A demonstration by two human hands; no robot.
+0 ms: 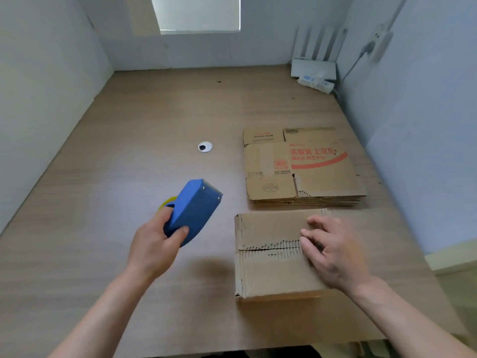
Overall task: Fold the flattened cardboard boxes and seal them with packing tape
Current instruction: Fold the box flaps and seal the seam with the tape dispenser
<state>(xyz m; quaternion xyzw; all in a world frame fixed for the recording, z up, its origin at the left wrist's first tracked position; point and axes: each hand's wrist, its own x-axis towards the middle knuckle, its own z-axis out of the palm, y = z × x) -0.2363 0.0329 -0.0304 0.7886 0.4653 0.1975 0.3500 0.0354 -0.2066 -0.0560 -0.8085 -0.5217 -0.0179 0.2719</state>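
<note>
Left hand (154, 241) is gripping the blue dispenser (192, 210) above the table (129, 151). Right hand (333, 251), fingers loosely spread and holding nothing, is pressing on the folded box (268, 257) at the near right, over its flap seam. Flat boxes (302, 166) are lying stacked just behind it.

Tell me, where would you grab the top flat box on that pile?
Likely by its near-left flap, from the front: the top flat box lies level on the pile, and that flap's edge is intact while the right one is torn.
</note>
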